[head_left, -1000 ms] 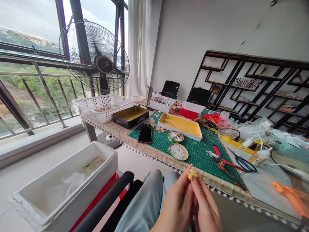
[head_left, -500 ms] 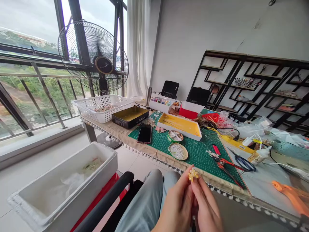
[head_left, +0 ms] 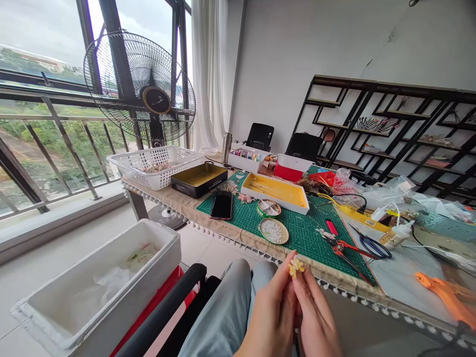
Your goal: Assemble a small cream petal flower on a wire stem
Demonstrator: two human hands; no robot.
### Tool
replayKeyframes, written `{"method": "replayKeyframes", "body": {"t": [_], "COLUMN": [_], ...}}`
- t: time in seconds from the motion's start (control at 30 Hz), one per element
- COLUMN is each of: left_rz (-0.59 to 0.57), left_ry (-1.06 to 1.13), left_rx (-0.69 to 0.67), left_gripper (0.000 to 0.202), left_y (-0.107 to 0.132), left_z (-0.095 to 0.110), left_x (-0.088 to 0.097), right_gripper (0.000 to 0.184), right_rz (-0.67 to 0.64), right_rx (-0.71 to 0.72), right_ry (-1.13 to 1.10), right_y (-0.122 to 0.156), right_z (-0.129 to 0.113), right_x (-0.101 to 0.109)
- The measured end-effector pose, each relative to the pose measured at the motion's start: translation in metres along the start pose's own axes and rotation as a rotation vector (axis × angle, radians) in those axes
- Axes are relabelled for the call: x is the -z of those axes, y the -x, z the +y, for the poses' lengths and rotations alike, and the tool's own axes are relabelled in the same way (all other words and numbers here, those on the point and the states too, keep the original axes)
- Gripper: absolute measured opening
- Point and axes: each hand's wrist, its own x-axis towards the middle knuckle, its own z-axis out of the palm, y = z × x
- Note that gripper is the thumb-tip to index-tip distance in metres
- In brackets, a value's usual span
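My left hand (head_left: 273,312) and my right hand (head_left: 316,317) are pressed together in front of my lap, below the table's near edge. Their fingertips pinch a small yellow flower-shaped piece (head_left: 296,266) between them. Just beyond the flower lies a green cutting mat (head_left: 301,230) on the table. On it stand a round dish of small white beads (head_left: 274,231) and a second round tin (head_left: 268,208). Red-handled pliers (head_left: 347,250) lie to the right of the hands.
A black phone (head_left: 222,205), a yellow-lined tray (head_left: 275,191), a black tin (head_left: 199,179) and a white basket (head_left: 156,165) sit further back. Blue scissors (head_left: 372,244), a glue bottle (head_left: 397,235) and an orange tool (head_left: 442,292) lie right. A foam box (head_left: 96,282) stands left; a fan (head_left: 139,87) behind.
The hands stay together on the yellow flower, with barely any movement. The view has shifted slightly, so the table sits a little further left in the picture.
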Motion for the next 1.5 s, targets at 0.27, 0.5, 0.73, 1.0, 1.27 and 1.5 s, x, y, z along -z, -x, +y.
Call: {"method": "replayKeyframes", "body": {"t": [0.27, 0.5, 0.73, 1.0, 1.27, 1.5], "left_rz": [-0.057, -0.178, -0.249, -0.286, -0.331, -0.403], "left_ry": [0.195, 0.103, -0.11, -0.34, -0.407, -0.249], "left_rx": [0.078, 0.176, 0.218, 0.252, 0.342, 0.465], "left_gripper": [0.052, 0.028, 0.02, 0.022, 0.021, 0.022], "left_y": [-0.002, -0.006, -0.008, -0.022, -0.035, -0.053], "left_z": [0.014, 0.024, 0.034, 0.027, 0.017, 0.004], "left_x": [0.003, 0.017, 0.021, 0.025, 0.021, 0.016], "right_gripper": [0.068, 0.038, 0.017, 0.018, 0.017, 0.021], "right_rz": [-0.139, -0.141, -0.396, -0.624, -0.755, -0.849], "right_rx": [0.182, 0.615, 0.875, 0.797, 0.739, 0.645], "right_ry": [0.087, 0.682, 1.006, 1.169, 1.349, 1.187], "right_y": [-0.008, -0.027, -0.043, -0.069, -0.094, -0.113], "right_z": [0.003, -0.031, -0.054, -0.052, -0.038, -0.041], "right_x": [0.005, 0.045, 0.047, 0.054, 0.066, 0.08]}}
